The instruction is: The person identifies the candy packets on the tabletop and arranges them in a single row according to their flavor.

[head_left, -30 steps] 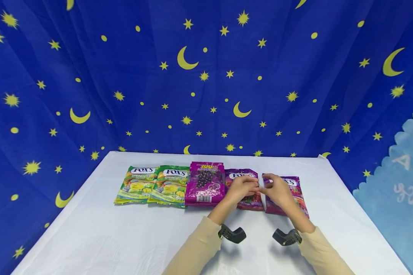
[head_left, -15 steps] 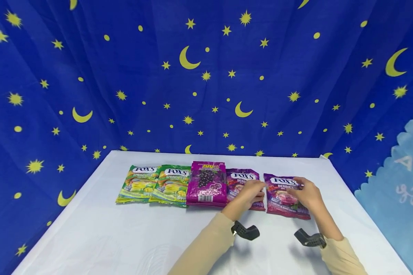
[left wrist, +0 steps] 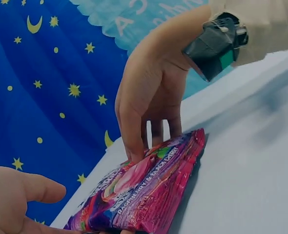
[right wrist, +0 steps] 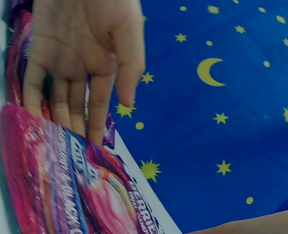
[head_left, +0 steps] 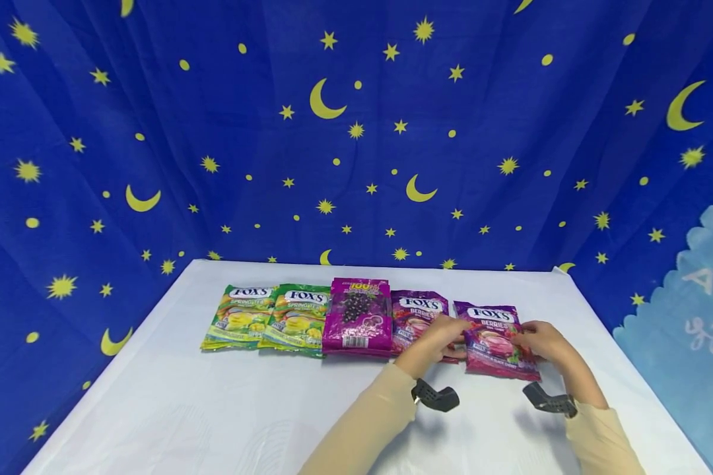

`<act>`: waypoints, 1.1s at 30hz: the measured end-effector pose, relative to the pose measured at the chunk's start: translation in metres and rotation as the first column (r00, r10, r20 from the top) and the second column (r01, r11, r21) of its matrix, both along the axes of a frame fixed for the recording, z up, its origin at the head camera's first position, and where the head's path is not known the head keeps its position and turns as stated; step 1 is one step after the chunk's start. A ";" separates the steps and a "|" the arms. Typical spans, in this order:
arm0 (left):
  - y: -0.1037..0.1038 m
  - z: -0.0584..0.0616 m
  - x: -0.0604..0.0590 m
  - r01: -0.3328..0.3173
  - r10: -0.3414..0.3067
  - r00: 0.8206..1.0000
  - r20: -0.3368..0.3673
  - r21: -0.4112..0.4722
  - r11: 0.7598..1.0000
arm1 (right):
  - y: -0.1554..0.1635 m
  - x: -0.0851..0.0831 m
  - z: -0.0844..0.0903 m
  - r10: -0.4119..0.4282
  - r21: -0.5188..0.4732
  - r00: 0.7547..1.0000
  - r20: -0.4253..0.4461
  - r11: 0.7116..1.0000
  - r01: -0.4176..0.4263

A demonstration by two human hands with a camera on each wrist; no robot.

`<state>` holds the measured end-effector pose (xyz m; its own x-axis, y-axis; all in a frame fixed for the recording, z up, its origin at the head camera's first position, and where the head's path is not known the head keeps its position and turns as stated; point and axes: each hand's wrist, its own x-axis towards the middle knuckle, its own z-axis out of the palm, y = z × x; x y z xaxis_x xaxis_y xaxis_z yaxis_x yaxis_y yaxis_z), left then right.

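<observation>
In the head view, a purple bag of Fox's Berries candy (head_left: 493, 344) lies flat at the right end of a row. My left hand (head_left: 442, 335) is at its left edge, over part of a second purple Fox's bag (head_left: 418, 310). The right wrist view shows the left hand's fingers (right wrist: 61, 97) straight against the edge, its thumb apart from the bag. My right hand (head_left: 546, 340) touches the opposite edge. Its fingers (left wrist: 132, 131) point straight down onto the bag, seen in the left wrist view.
Left of these bags lie a magenta grape candy bag (head_left: 356, 316) and two green Fox's Spring Tea bags (head_left: 297, 320), side by side on the white table (head_left: 172, 396). A blue star-and-moon cloth (head_left: 356, 165) hangs behind.
The hands were close together over the two purple bags, then parted. The right hand moved right to the end bag's right edge and slid down it. The left hand moved slightly right and down.
</observation>
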<state>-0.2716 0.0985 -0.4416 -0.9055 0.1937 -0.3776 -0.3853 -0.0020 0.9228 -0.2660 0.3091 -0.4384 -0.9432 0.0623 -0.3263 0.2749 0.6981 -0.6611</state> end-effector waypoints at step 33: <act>0.005 -0.018 0.014 -0.080 -0.190 0.872 -0.451 -0.515 0.854 | 0.024 0.016 -0.012 -0.044 -0.537 0.990 0.136 0.836 0.111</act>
